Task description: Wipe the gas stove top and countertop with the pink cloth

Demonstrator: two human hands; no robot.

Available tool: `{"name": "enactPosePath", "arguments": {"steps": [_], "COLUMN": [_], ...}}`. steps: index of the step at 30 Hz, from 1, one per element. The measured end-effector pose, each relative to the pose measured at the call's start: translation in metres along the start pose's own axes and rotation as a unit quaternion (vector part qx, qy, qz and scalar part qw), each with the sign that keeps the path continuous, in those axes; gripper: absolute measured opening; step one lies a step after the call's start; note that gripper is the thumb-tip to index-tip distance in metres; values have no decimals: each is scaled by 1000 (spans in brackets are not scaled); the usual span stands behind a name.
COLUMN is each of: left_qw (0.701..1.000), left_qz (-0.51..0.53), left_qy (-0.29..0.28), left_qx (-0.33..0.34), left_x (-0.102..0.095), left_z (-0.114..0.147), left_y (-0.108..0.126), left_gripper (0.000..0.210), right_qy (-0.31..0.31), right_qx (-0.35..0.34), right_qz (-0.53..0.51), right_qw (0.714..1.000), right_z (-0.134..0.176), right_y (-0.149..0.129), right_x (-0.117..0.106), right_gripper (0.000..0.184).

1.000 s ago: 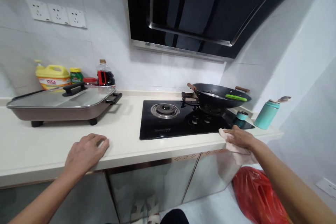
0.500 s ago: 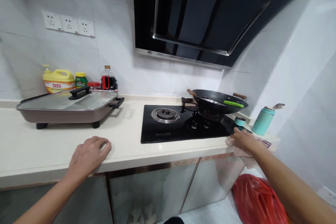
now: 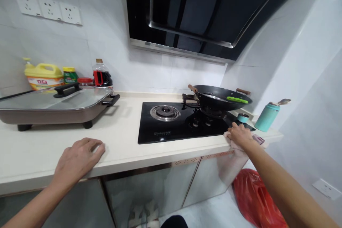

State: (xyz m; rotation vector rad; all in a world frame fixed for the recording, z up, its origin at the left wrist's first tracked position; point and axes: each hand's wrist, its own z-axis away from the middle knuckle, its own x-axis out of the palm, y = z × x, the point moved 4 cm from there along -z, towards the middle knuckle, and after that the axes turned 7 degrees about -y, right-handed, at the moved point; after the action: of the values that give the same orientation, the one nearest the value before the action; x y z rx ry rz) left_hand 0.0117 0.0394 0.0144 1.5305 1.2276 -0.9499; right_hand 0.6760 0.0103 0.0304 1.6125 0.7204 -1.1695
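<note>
My left hand (image 3: 78, 158) rests on the cream countertop (image 3: 121, 139) near its front edge, fingers loosely bent, with nothing visible in it. In front of it stands the electric pan (image 3: 53, 117) with its glass lid. At the right end of the counter, my right hand (image 3: 240, 136) grips a pale pink cloth (image 3: 237, 146) pressed against the counter by the corner of the black gas stove (image 3: 176, 133). Just beyond those fingers is a small teal cup-like lid (image 3: 243, 118). A teal bottle (image 3: 267, 117) stands farther right, its cap flipped up.
A black wok (image 3: 221, 104) with a green-handled utensil (image 3: 237, 100) sits on the right burner. The range hood (image 3: 187, 14) hangs above. Behind the pan stand a yellow detergent jug (image 3: 45, 76) and a dark-liquid bottle (image 3: 102, 74). A red plastic bag (image 3: 256, 199) lies on the floor.
The view has shifted, so most things appear farther left and slightly higher. My right hand has slid a little along the counter with the cloth. The left hand stays on the counter.
</note>
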Motion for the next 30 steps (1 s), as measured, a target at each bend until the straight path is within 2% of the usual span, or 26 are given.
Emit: {"name": "enactPosePath", "arguments": {"steps": [3,7,11,17,23,30], "left_qw": [999,999,999,1000,1000,1000], "left_qz": [-31,-23,-24,-16,-9,5], "left_qy": [-18,-26,-19,-9,-2,11], "left_qx": [-7,-15,-15,-10,-15,-15], "left_x": [0,-2,-3,-5,-4,-2], "left_z": [1,2,4,7,6,8], "left_y": [3,6,9,13,14,16], "left_gripper": [44,42,44,46,44,45], "right_qy": [7,12,45,66,96,131], "right_qx": [0,-28,-46,-72,-110,-177], "right_qz": [-3,37,65,56,50,27], "right_qw": [1000,999,996,994,988,975], "right_z": [6,14,23,37,63,93], "right_y": [-1,-13,-36,-74,-123,-200], "right_x": [-1,-8,-18,-32,-57,-92], "right_gripper": [38,35,39,38,33,29]}}
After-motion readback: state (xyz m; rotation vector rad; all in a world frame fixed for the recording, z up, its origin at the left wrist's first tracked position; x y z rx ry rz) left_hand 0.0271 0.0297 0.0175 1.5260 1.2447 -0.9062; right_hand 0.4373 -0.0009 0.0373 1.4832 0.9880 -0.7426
